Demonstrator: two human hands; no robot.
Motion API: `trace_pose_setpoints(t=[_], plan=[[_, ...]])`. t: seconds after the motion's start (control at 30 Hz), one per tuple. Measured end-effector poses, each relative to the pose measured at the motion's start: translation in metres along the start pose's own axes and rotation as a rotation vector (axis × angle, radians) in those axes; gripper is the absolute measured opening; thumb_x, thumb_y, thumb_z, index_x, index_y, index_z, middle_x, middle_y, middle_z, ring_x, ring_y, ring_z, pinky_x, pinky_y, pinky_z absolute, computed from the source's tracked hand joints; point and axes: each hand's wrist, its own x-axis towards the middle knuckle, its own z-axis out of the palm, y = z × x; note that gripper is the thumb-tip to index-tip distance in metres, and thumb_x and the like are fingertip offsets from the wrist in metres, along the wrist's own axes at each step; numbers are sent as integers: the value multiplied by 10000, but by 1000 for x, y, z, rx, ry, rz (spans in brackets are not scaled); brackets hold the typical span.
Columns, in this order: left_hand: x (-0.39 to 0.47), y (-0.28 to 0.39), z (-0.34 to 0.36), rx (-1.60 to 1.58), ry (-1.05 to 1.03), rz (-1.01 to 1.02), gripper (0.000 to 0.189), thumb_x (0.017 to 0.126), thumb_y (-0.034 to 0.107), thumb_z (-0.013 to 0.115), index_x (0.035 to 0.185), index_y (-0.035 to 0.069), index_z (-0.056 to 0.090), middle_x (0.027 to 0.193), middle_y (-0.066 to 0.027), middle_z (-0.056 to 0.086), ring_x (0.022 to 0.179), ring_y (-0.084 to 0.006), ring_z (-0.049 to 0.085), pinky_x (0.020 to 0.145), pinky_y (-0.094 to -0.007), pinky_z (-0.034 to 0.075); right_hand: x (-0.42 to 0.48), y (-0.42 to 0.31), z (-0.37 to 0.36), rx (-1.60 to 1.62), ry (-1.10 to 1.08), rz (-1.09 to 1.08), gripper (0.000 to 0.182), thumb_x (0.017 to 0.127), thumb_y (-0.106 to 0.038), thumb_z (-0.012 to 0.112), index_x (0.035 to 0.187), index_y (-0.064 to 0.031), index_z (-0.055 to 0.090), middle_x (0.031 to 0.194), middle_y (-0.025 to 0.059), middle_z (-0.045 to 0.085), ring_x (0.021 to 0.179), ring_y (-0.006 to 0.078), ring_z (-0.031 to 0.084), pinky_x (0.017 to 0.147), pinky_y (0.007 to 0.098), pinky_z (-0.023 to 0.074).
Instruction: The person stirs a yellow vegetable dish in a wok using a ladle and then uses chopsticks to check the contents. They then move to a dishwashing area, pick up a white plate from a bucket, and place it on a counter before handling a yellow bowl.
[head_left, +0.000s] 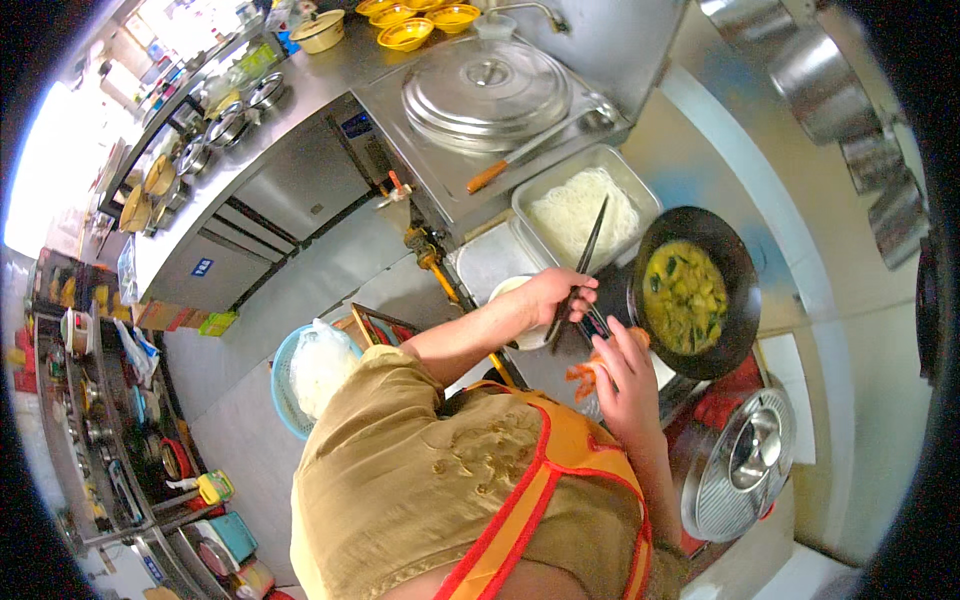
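Observation:
My left hand (559, 296) grips a pair of long black chopsticks (595, 232), which slant up over white noodles (577, 206) in a rectangular metal pan (651, 196). My right hand (628, 375) is just below it, fingers spread apart; whether it pinches anything is unclear. A small dark object with pale stripes (595, 324) shows between the hands. Beside my right fingers is something orange-red (583, 373), partly covered and too blurred to name. Under my left wrist a white bowl (510, 286) is partly hidden. Right of my hands stands a black wok (739, 300) with a yellow-green vegetable stew (684, 296).
Beyond the noodles, a large steel lid (487, 94) covers a pot, with a wooden-handled ladle (491, 176) lying in front. A round ridged steel lid (739, 465) is at my right. On the floor side, a blue basket (289, 409) holds a white plastic bag (322, 367).

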Motion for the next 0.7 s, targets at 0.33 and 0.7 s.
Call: trace_pose_setpoints(t=[0.33,0.7], plan=[[35,55,-64,1768,793,488,218,800,147,584,984,55,655,993,-208,674,905,-321,686,707,-461,553,-11,6,9,34,31,171,220,870,-34,587,1074,23,647,1157,188,637,1086,356,606,960,426,470],[59,89,-88,2050,854,344,234,873,123,542,1017,71,720,1158,-179,606,1007,-332,658,812,-429,556,-9,6,2,-62,99,200,224,870,-3,585,1083,20,648,1172,172,639,1077,336,612,929,394,483]])
